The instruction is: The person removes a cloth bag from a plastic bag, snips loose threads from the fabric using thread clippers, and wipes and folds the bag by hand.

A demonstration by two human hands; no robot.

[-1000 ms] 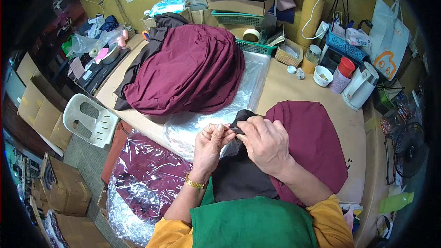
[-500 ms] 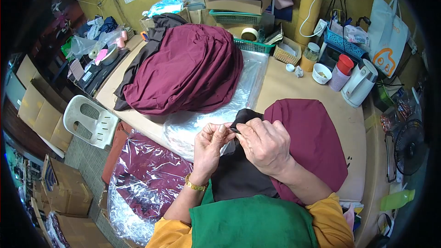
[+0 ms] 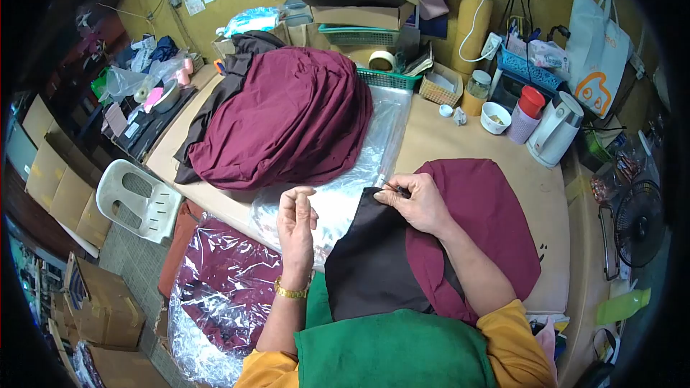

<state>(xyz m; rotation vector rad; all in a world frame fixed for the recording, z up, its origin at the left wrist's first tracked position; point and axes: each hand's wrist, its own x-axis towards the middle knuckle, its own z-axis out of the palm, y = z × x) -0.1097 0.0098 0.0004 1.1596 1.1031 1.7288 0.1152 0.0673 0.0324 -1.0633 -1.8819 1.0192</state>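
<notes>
My right hand [image 3: 417,205] pinches the top corner of a black cloth [image 3: 377,259] and lifts it. A small thin dark tool with a pale tip [image 3: 388,185] sticks out from the same fingers; its kind is hard to make out. Joined to or lying against the black cloth is maroon cloth [image 3: 489,223], spread under my right forearm. My left hand [image 3: 296,219] is raised to the left, apart from the cloth, its fingers curled with the thumb against them. Whatever may be between those fingers is too small to see.
A big maroon cloth pile [image 3: 287,115] lies on the table beside clear plastic sheets [image 3: 384,129]. Bagged maroon cloth [image 3: 230,273] is at lower left, near a white chair [image 3: 144,201]. A kettle [image 3: 557,129], tumbler [image 3: 528,115] and bowl [image 3: 496,118] stand at right.
My left hand has let go of the black cloth and moved left, away from my right hand. My right hand still holds the cloth's corner, and more of the black cloth shows.
</notes>
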